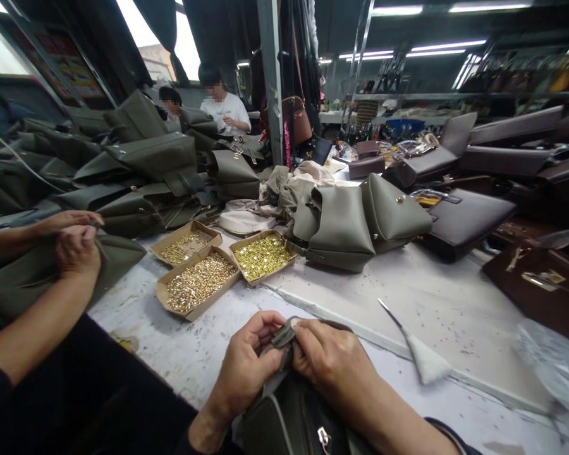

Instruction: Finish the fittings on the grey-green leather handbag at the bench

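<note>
My left hand (246, 366) and my right hand (332, 360) meet at the bottom middle, both pinching a small olive leather tab (284, 335) of a dark olive bag (289, 417) that rests in front of me. The fingertips of both hands close on the tab from either side. The bag's lower part runs out of view at the bottom edge.
Three cardboard trays of gold metal fittings (196, 281) sit on the white worktable (431, 303). A pointed tool with a white wrapped handle (420, 351) lies to the right. Olive bags (355, 221) and brown bags (464, 221) are piled behind. A co-worker's hands (76, 243) work at the left.
</note>
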Demonstrator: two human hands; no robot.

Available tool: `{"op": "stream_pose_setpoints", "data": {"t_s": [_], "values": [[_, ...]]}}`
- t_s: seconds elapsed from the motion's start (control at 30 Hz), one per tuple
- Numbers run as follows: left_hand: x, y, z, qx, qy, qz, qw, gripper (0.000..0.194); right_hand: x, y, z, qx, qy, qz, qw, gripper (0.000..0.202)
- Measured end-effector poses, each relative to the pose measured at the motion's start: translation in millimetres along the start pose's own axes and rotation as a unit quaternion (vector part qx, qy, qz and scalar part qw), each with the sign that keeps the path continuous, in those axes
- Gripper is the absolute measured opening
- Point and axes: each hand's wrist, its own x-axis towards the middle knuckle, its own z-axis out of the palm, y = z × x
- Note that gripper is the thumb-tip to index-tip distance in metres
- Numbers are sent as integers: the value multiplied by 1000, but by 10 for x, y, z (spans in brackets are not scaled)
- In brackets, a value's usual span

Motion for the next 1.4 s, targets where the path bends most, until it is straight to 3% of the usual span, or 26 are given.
{"op": "stream_pose_setpoints", "data": {"t_s": [0.2, 0.37, 0.53, 0.63, 0.73, 0.83, 0.9, 1.07, 1.23, 1.4], "values": [[-1, -73, 20, -57, -1, -23, 998, 32, -31, 14, 34, 95, 2, 59, 994, 18], [28, -93, 43, -77, 6, -25, 997, 33, -47, 31, 81, 163, 47, 105, 980, 14], [47, 50, 58, -9, -3, 7, 1000, 25, -34, 16, 97, 136, 72, 116, 981, 13], [30, 230, 67, 112, -11, 22, 993, 24, -19, -1, 86, 106, 69, 107, 986, 12], [-16, 406, 80, 272, -10, 47, 961, 23, -9, -14, 75, 73, 87, 79, 990, 12], [-86, 509, 110, 356, -12, 103, 929, 33, -3, -7, 48, 31, 109, 43, 993, 38], [-130, 522, 133, 370, -11, 143, 918, 38, 2, 12, 12, 31, 102, 25, 994, 44], [-214, 457, 130, 389, 17, 229, 892, 45, 19, 59, -69, 106, 75, 12, 991, 36], [-314, 493, 130, 431, 9, 256, 865, 44, -3, 80, 46, 189, 53, 17, 980, 30], [-335, 495, 159, 371, 58, 219, 900, 36, -69, 134, 185, 172, 85, -18, 981, 43]]}}
